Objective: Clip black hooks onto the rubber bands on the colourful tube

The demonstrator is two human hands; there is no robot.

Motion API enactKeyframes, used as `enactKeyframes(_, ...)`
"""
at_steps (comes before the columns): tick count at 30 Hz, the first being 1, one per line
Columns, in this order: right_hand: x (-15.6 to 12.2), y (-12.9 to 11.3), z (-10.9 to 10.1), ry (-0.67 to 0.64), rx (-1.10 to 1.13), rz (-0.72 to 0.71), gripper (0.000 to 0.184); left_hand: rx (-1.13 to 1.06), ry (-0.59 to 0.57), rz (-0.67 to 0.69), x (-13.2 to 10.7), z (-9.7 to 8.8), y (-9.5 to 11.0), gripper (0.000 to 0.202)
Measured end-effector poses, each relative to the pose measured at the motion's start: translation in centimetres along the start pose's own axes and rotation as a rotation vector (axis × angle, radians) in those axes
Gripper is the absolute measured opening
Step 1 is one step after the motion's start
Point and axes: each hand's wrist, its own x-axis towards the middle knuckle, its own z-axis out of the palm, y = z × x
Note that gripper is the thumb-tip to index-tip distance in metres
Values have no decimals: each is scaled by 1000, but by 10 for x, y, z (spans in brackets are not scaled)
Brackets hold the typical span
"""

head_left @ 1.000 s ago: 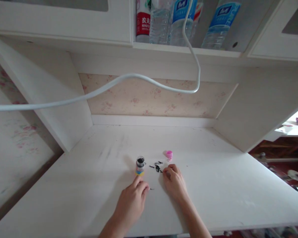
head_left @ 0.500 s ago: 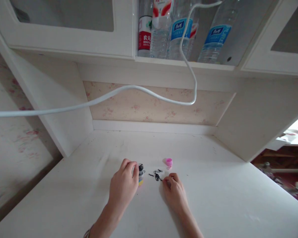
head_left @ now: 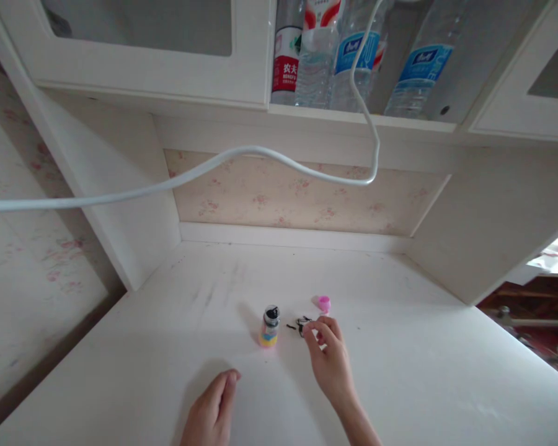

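A small clear jar with a yellow and blue lower part stands upright on the white surface, black bands showing inside its open mouth. To its right lies a little pile of thin black elastic bands. My right hand is over this pile, thumb and forefinger pinched at the bands; the exact grip is too small to see clearly. Away from the jar, nearer the front, my left hand has its fingers pressed together with nothing visible in them. A pink cap lies just beyond the right hand.
A white cable hangs across the view in front of the cabinet. Several plastic bottles stand on the open shelf above. White side panels bound the countertop at left and right.
My left hand has let go of the jar and drawn back toward the front left. My right hand's fingertips have moved slightly onto the pile of black bands. The view has shifted a little.
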Motion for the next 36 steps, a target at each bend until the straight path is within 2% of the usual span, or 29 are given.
enactKeyframes(2,4,-29,4,-46,78,-53,25,-16,-42,-23,-6,1,-4,42)
enactKeyframes(4,10,-52,9,-54,125,-102,24,-38,-99,-24,-8,-1,0,42)
enactKeyframes(7,20,-71,17,-84,129,-111,21,-89,-118,-39,-7,-3,11,45)
enactKeyframes(14,27,-74,31,-94,106,-83,23,-213,-32,-111,-7,-7,18,49)
enactKeyframes(19,21,-73,27,-93,58,-103,26,-255,-53,-130,-6,-10,18,49)
enactKeyframes(22,20,-59,18,-29,24,-110,29,-265,-68,-110,-5,-12,16,48)
enactKeyframes(24,22,-38,10,-8,-43,-79,31,-261,-62,-88,-5,-12,15,47)
enactKeyframes(30,24,37,-10,-200,-451,73,32,-215,-69,-24,-7,-12,12,42)
enactKeyframes(33,27,52,-7,-256,-525,64,36,-180,-96,0,-7,-14,12,41)
enactKeyframes(36,31,53,1,-256,-522,35,30,-158,-115,22,-7,-14,15,40)
